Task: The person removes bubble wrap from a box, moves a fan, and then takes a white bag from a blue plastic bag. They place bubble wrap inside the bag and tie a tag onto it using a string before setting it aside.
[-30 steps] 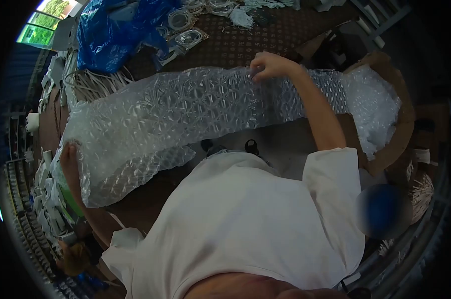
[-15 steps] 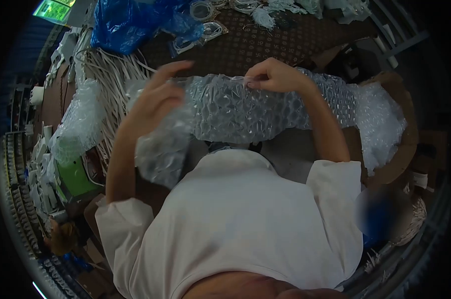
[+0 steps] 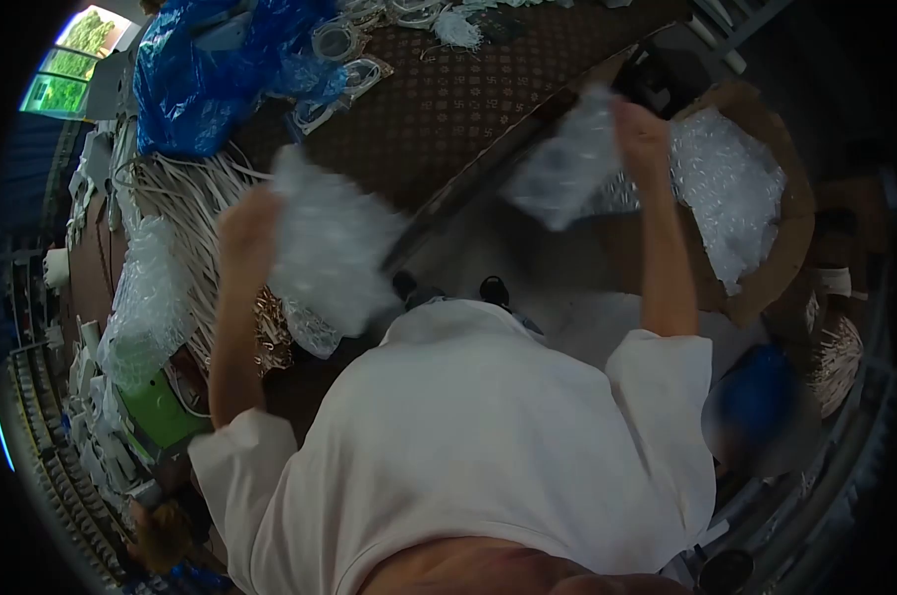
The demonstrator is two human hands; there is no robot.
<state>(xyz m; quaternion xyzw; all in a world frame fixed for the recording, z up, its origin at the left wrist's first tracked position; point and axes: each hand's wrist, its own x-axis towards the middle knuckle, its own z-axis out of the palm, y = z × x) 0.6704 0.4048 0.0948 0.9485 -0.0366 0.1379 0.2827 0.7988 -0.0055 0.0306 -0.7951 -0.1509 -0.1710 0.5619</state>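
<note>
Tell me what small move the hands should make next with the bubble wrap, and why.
Probably set down the torn piece that the left hand grips, onto the heap at the left. The right hand holds the strip that leads from the box, so the two are apart.

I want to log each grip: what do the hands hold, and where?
Left hand grips one bubble wrap piece by its edge; right hand grips another bubble wrap sheet at its end.

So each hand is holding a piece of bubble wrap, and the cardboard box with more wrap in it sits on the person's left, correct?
Not quite: the cardboard box sits on the person's right, as the head view shows. The rest holds: the left hand and the right hand each hold a piece of bubble wrap.
</note>
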